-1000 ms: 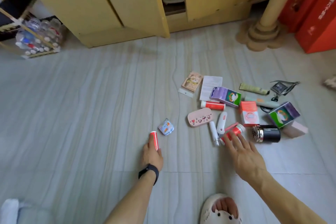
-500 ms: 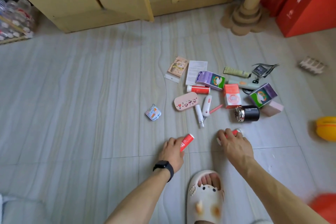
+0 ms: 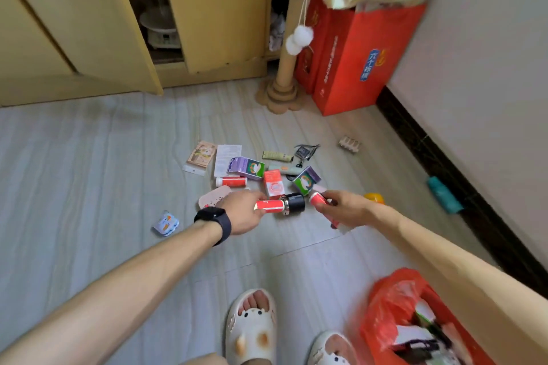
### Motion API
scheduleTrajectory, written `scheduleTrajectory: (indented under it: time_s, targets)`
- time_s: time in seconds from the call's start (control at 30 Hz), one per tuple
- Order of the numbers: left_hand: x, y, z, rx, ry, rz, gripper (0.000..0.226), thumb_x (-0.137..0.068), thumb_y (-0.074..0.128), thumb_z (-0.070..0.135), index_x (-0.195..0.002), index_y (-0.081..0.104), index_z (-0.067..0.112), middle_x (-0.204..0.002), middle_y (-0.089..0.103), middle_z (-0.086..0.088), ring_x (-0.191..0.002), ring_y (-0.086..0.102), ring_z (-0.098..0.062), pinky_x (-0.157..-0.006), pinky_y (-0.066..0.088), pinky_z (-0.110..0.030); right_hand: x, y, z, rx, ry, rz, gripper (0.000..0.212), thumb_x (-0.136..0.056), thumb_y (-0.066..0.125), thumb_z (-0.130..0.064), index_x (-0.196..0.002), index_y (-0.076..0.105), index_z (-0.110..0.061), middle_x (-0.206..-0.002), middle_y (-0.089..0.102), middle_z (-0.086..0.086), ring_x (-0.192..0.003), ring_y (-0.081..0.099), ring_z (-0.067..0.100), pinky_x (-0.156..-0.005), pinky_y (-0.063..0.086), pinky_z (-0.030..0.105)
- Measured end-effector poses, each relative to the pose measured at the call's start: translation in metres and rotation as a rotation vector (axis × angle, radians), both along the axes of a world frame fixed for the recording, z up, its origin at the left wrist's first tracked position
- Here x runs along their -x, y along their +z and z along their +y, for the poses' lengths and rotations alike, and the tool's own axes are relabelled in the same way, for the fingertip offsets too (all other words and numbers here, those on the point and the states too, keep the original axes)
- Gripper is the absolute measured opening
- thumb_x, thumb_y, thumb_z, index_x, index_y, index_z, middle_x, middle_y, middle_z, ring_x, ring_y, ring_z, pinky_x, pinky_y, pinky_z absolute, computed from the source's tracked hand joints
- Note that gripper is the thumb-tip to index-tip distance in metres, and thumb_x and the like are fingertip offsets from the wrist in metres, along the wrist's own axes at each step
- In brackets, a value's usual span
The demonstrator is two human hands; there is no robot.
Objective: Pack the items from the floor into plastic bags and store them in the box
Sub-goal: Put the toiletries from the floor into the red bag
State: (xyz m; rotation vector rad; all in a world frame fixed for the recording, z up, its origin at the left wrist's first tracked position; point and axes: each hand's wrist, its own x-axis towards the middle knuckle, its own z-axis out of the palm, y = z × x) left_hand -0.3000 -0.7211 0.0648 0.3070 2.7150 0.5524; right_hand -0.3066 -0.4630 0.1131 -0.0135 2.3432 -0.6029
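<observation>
My left hand [image 3: 244, 212], with a black watch on its wrist, grips a red tube [image 3: 268, 205] above the floor. My right hand [image 3: 345, 207] holds another red tube [image 3: 321, 204] that slants down to the right. Between the two hands, on the floor, lies a black jar [image 3: 293, 203] with a silver rim. Behind it sits the pile of small items: a purple box [image 3: 246, 167], a red carton [image 3: 273, 183], a green and purple box [image 3: 307, 180], and a red and white tube [image 3: 231, 181]. A red plastic bag [image 3: 394, 305] with things inside is at the bottom right.
A small blue pouch [image 3: 166, 224] lies apart on the left. Yellow cupboards [image 3: 213, 9] stand at the back, one door open. A cardboard scratching post [image 3: 289, 68] and red boxes [image 3: 355, 47] fill the back right corner. A yellow ball [image 3: 374, 197] and teal object [image 3: 443, 194] lie near the wall. My slippered feet [image 3: 252, 326] are below.
Both hands have lifted off the floor with their red tubes. The view has risen and swung right, which brings the red bag into sight.
</observation>
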Motion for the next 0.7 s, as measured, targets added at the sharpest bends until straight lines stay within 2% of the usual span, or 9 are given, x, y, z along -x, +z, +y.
scheduleTrajectory:
  time_s: [0.07, 0.1, 0.23, 0.3, 0.37, 0.47, 0.57, 0.63, 0.7]
  targets:
    - [0.011, 0.036, 0.030, -0.020, -0.075, 0.053, 0.034, -0.093, 0.053, 0.037, -0.125, 0.059, 0.030, -0.124, 0.064, 0.000, -0.112, 0.058, -0.024, -0.080, 0.044, -0.029, -0.017, 0.026, 0.023, 0.171, -0.241, 0.001, 0.040, -0.097, 0.043, -0.059, -0.116, 0.059, -0.028, -0.095, 0.064, 0.003, -0.064, 0.068, 0.014, -0.053, 0.055, 0.026]
    - [0.014, 0.054, 0.046, -0.024, -0.110, 0.073, 0.031, -0.092, 0.054, 0.038, -0.122, 0.060, 0.032, -0.121, 0.065, 0.001, -0.110, 0.059, -0.023, -0.076, 0.043, -0.028, -0.030, 0.034, 0.035, 0.243, -0.350, 0.046, 0.039, -0.096, 0.045, -0.060, -0.114, 0.061, -0.030, -0.093, 0.064, 0.002, -0.057, 0.062, 0.012, -0.050, 0.051, 0.023]
    - [0.009, 0.099, 0.112, -0.020, -0.238, 0.155, 0.034, -0.085, 0.058, 0.044, -0.118, 0.064, 0.035, -0.107, 0.070, -0.001, -0.101, 0.064, -0.025, -0.079, 0.052, -0.033, -0.109, 0.027, 0.096, 0.485, -0.770, 0.211, 0.034, -0.091, 0.055, -0.060, -0.102, 0.065, -0.030, -0.079, 0.068, 0.002, -0.046, 0.050, 0.013, -0.042, 0.038, 0.022]
    - [-0.003, 0.104, 0.143, -0.010, -0.321, 0.158, 0.038, -0.084, 0.057, 0.049, -0.118, 0.063, 0.035, -0.102, 0.071, -0.002, -0.097, 0.065, -0.025, -0.076, 0.052, -0.032, -0.165, 0.002, 0.128, 0.468, -0.952, 0.231, 0.045, -0.083, 0.063, -0.064, -0.090, 0.066, -0.020, -0.071, 0.069, 0.004, -0.046, 0.048, 0.017, -0.041, 0.034, 0.023]
    - [-0.017, 0.098, 0.170, 0.029, -0.428, 0.134, 0.042, -0.082, 0.056, 0.055, -0.118, 0.063, 0.035, -0.103, 0.070, -0.003, -0.098, 0.064, -0.026, -0.074, 0.051, -0.032, -0.218, -0.028, 0.150, 0.328, -1.026, 0.168, 0.052, -0.086, 0.063, -0.063, -0.075, 0.062, -0.012, -0.062, 0.064, 0.006, -0.046, 0.048, 0.019, -0.044, 0.034, 0.025]
    - [-0.041, 0.073, 0.210, 0.115, -0.577, 0.052, 0.046, -0.078, 0.056, 0.060, -0.116, 0.064, 0.034, -0.105, 0.070, -0.004, -0.099, 0.064, -0.028, -0.073, 0.050, -0.032, -0.276, -0.069, 0.172, 0.287, -1.158, 0.016, 0.042, -0.094, 0.063, -0.045, -0.077, 0.065, -0.006, -0.060, 0.066, 0.010, -0.044, 0.051, 0.019, -0.048, 0.033, 0.026]
    - [-0.066, 0.041, 0.244, 0.160, -0.674, -0.063, 0.043, -0.076, 0.057, 0.056, -0.110, 0.065, 0.032, -0.103, 0.070, -0.002, -0.096, 0.064, -0.027, -0.070, 0.052, -0.031, -0.291, -0.084, 0.180, 0.320, -1.239, -0.105, 0.037, -0.087, 0.070, -0.045, -0.079, 0.071, -0.009, -0.058, 0.067, 0.004, -0.040, 0.044, 0.011, -0.042, 0.028, 0.019]
    - [-0.083, 0.024, 0.267, 0.143, -0.710, -0.155, 0.043, -0.074, 0.056, 0.058, -0.105, 0.066, 0.031, -0.100, 0.070, 0.001, -0.093, 0.064, -0.025, -0.072, 0.055, -0.034, -0.288, -0.092, 0.186, 0.369, -1.302, -0.082, 0.039, -0.081, 0.077, -0.045, -0.086, 0.073, -0.007, -0.068, 0.072, 0.011, -0.047, 0.049, 0.015, -0.043, 0.032, 0.021]
    - [-0.097, 0.012, 0.286, 0.065, -0.674, -0.245, 0.046, -0.069, 0.055, 0.063, -0.100, 0.067, 0.031, -0.100, 0.070, 0.003, -0.089, 0.064, -0.022, -0.072, 0.055, -0.036, -0.283, -0.094, 0.186, 0.427, -1.356, -0.017, 0.033, -0.082, 0.076, -0.043, -0.095, 0.075, -0.013, -0.082, 0.073, 0.011, -0.055, 0.060, 0.018, -0.047, 0.041, 0.023]
